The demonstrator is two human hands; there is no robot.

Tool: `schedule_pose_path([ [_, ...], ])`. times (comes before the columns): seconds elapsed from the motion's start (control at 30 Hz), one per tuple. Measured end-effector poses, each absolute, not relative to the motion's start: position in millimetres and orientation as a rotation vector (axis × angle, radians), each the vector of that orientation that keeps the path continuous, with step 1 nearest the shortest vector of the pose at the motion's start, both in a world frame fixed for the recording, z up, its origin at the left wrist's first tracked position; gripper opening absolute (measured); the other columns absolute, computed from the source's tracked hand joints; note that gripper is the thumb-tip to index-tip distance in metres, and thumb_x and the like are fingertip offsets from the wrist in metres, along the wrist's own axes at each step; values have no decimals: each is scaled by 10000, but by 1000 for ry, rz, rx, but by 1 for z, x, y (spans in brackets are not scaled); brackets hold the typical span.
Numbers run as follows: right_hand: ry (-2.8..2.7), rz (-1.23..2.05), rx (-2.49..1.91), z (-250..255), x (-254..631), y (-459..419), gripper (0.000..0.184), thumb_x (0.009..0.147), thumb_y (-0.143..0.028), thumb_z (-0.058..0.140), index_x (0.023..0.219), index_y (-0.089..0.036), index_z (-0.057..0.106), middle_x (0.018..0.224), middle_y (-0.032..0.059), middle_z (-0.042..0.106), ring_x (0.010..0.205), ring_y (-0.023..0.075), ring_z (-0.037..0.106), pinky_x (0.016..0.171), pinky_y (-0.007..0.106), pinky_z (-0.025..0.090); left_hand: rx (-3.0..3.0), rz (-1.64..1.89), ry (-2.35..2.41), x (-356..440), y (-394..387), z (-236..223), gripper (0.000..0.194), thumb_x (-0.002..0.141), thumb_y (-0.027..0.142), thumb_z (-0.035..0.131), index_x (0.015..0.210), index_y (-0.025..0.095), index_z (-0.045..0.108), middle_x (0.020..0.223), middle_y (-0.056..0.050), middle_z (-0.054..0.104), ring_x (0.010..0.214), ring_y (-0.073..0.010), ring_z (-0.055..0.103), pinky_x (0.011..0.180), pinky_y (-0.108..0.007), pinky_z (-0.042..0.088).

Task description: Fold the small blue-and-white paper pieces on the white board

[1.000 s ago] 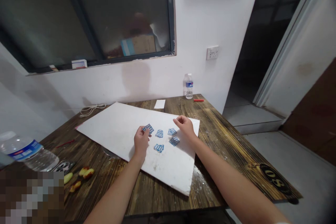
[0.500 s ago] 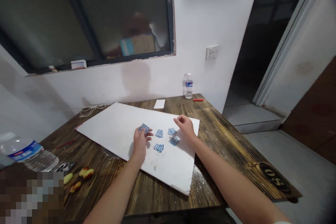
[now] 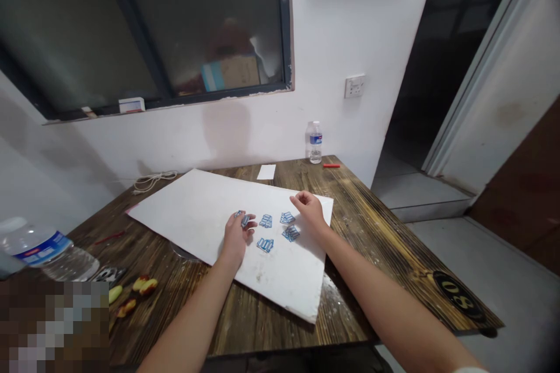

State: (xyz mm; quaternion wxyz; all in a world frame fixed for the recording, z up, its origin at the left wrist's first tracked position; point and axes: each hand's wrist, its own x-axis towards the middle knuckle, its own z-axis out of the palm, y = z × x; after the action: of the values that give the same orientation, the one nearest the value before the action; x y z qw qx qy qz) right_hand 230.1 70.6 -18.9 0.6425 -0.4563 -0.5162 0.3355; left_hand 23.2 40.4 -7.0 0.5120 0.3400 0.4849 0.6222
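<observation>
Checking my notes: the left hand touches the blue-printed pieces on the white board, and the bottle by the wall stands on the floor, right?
No: the head view shows the water bottle standing on the wooden table, not the floor.

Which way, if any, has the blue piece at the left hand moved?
Yes: the blue piece shifted left, away from the next blue piece lying on the white board.

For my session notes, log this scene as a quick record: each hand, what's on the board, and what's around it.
left hand: fingers at a blue-and-white cut-out
right hand: nearest another cut-out
board: white foam board on a wooden table
other cut-outs on board: three
nearby: plastic water bottle, white cord
</observation>
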Motion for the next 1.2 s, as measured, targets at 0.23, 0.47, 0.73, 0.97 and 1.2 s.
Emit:
schedule_pose_path([
  [0.23, -1199, 836, -1005, -21, 228, 72, 335, 672, -516, 665, 666, -203, 546, 646, 6, 555, 617, 159, 481, 591, 284, 387, 1242, 1470, 1433, 23, 41, -10, 173, 755, 343, 528, 835, 193, 561, 849, -40, 643, 653, -133, 574, 513, -210, 402],
  [0.47, -1298, 753, -1069, -30, 228, 76, 280, 728, -471, 637, 686, -201, 577, 660, 8, 588, 619, 158, 493, 588, 286, 385, 1438, 1413, 1575, 12, 49, -22, 122, 754, 285, 477, 701, 215, 562, 667, 4, 575, 624, -164, 514, 525, -235, 361],
  [0.73, -1355, 713, -1134, -29, 227, 72, 225, 745, -413, 627, 665, -209, 575, 649, -7, 589, 588, 151, 485, 576, 284, 365, 1651, 1168, 1692, 6, 49, -25, 50, 693, 226, 585, 656, 230, 620, 645, -23, 641, 666, -206, 571, 637, -269, 364],
  [0.97, -1393, 675, -1157, -31, 227, 72, 217, 759, -398, 608, 658, -212, 566, 648, -6, 586, 591, 152, 482, 579, 282, 358, 2104, 938, 1983, 5, 40, -19, 128, 710, 185, 594, 756, 257, 688, 863, -72, 700, 871, -281, 588, 779, -351, 358],
  [1.2, -1430, 662, -1204, -28, 227, 70, 209, 751, -388, 605, 651, -207, 569, 636, -8, 583, 579, 146, 481, 571, 275, 353, 2237, 868, 2011, 10, 39, -13, 205, 769, 207, 574, 940, 245, 680, 1056, -91, 644, 1040, -308, 522, 850, -398, 384],
])
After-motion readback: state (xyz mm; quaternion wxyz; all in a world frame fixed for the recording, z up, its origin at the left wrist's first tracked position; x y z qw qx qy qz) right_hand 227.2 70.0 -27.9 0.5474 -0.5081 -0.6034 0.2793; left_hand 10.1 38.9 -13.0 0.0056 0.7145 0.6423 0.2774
